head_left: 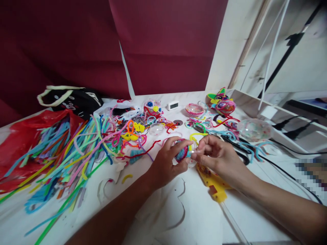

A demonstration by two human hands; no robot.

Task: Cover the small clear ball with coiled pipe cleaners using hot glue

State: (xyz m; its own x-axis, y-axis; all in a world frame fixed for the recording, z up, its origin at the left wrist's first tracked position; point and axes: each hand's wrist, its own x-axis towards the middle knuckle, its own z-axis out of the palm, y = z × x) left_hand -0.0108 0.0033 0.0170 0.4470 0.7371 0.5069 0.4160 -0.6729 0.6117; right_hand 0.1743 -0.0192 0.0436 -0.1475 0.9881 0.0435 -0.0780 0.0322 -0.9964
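Note:
My left hand (166,161) is wrapped around a small clear plastic ball (182,150) partly covered with coiled pipe cleaners in dark red, blue and pink. Against the ball's bare, see-through right side, my right hand (213,153) is closed in a pinch. What its fingertips hold, if anything, is too small to make out. A yellow pipe cleaner (194,136) curves up from the ball and passes behind my right hand. Under my right wrist lies a yellow glue gun (217,185) with a clear glue stick (233,221) in it.
Many loose pipe cleaners (84,149) spread over the left side beside a red plastic bag (17,149). Behind stand a decorated ball (152,108), a small digital clock (173,105) and a pink-rimmed bowl (194,109). A clear bowl (254,130) and black cables (288,160) are at right.

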